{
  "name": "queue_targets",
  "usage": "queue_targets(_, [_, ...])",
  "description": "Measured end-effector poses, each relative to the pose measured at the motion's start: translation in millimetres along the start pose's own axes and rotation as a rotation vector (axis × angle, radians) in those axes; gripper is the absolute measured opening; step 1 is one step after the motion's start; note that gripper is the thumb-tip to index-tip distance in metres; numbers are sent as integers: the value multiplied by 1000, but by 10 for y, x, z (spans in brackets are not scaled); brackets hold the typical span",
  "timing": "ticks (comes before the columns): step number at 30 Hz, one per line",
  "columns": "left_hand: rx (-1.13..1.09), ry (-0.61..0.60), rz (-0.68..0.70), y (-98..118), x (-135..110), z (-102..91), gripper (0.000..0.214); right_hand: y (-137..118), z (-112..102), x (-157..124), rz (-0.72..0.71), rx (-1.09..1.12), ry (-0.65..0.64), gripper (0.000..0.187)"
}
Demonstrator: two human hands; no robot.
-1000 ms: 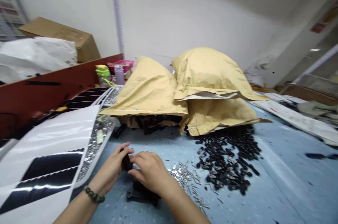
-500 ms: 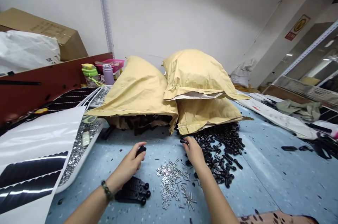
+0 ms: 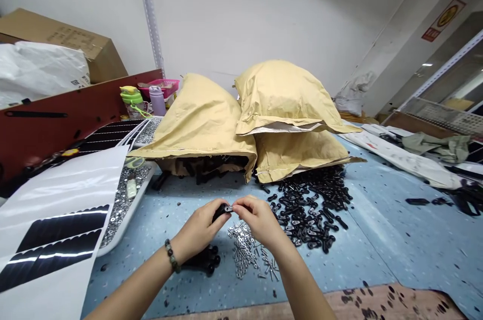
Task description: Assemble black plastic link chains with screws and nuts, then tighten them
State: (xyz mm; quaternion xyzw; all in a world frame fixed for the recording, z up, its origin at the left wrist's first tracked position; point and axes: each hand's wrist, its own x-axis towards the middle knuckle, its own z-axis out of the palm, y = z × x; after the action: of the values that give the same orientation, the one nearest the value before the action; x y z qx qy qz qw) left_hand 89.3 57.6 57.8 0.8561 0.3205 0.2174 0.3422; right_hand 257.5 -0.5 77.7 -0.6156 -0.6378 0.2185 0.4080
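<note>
On the blue bench (image 3: 362, 259), yellow paper sacks (image 3: 290, 103) lie behind a big heap of black plastic parts (image 3: 307, 209) and a smaller heap of silver screws and washers (image 3: 245, 249). Just above the smaller heap, the left hand (image 3: 199, 224) pinches a small black part (image 3: 220, 213), and the right hand (image 3: 256, 220) pinches a small metal piece (image 3: 228, 208) at its end.
</note>
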Motion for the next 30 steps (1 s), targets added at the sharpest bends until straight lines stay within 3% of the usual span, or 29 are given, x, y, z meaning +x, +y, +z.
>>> queue_targets(4, [68,-3,47,47,18,-56,24,-68,-42,-34,10,-47,2,14])
queue_targets(10, [178,-11,53,65,-10,-89,26,-21,93,-91,38,-109,3,15])
queue_targets(17, [105,89,-146,-219,33,-212,24,404,400,-366,56,-323,-75,13])
queue_targets(22, [31,86,-210,-405,51,-216,19,544,711,-302,56,-451,-60,8])
queue_targets(28, [5,15,-143,-529,81,-109,20,558,658,-322,26,-492,-28,6])
queue_targets(30, [0,-28,-113,-561,103,-77,19,557,653,-345,-9,-488,-32,20])
